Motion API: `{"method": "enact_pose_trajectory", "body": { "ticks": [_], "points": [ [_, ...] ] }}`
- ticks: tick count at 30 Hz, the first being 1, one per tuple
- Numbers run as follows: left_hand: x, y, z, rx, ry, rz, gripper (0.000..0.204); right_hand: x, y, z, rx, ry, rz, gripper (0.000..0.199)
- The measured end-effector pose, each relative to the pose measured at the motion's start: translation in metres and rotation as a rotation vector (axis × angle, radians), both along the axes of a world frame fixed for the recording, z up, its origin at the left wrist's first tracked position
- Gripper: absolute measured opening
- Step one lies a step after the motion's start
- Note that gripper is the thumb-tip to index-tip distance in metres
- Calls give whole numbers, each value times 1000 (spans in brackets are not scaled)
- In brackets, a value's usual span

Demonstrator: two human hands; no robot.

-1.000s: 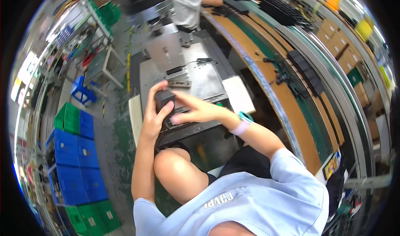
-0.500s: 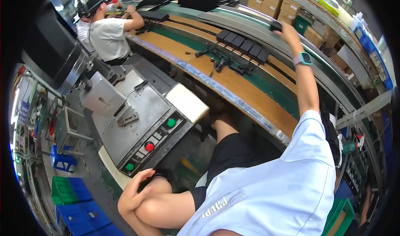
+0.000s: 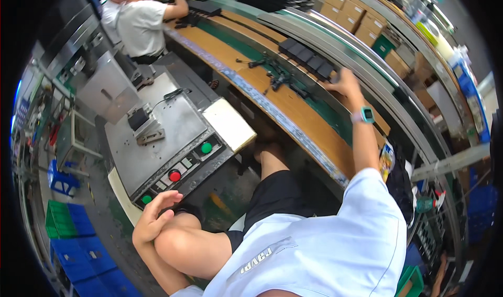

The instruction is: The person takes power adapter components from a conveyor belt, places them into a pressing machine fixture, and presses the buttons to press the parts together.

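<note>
My right hand [image 3: 346, 90] is at the near end of a row of black rectangular blocks [image 3: 306, 57] on the long bench. Thumb and fingers close round a dark block [image 3: 334, 79], mostly covered by the hand. Several black cables with connectors [image 3: 283, 79] lie beside the row, on the side towards me. My left hand [image 3: 154, 218] rests by my raised knee, holding nothing, its fingers apart. Near it stands a machine with a grey metal top [image 3: 170, 116], where a small dark block [image 3: 139, 118] sits on a metal fixture [image 3: 150, 132].
Green buttons [image 3: 206, 148] and a red button [image 3: 174, 176] line the machine's front. A pale board [image 3: 229, 123] juts from its corner towards the bench [image 3: 309, 132]. Cartons [image 3: 348, 16] stand on the far side. A person in a white shirt [image 3: 141, 27] works further along the bench.
My right hand has come down and nearer, from above the far rail to the end of the block row, with the dark block. My left hand stays by the knee. The whole view has shifted.
</note>
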State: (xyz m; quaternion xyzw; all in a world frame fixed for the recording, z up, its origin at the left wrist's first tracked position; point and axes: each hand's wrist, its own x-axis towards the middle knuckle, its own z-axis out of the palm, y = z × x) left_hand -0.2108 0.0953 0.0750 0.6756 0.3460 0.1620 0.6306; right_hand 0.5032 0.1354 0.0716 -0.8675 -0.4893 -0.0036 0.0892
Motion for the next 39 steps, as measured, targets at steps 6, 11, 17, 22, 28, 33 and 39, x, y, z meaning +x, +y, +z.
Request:
{"method": "enact_pose_trajectory", "body": {
  "ticks": [6, 11, 17, 22, 28, 33, 39],
  "points": [
    [-62, 38, -36, 105, 53, 296, 36, -75, -65, 125, 854, -369, 278, 70],
    [-84, 164, -76, 481, 91, 709, 31, -140, -53, 187, 1029, 398, 657, 66],
    [-38, 250, -86, 943, 161, 724, 82, -231, 39, 123, 810, 682, 865, 55],
    [-39, 257, -50, 666, -123, 579, 91, -329, 136, 47, 535, 659, 1122, 63],
    [-103, 127, -41, 265, -899, 522, 109, -454, 224, -33, 395, 605, 1269, 62],
    [-97, 3, -23, 10, -1151, 1078, 109, -516, 238, -54, 375, 34, 1484, 51],
    [-63, -16, -92, 376, -81, 1116, 62, -499, 209, -31, 68, -151, 1442, 75]
  ]
}}
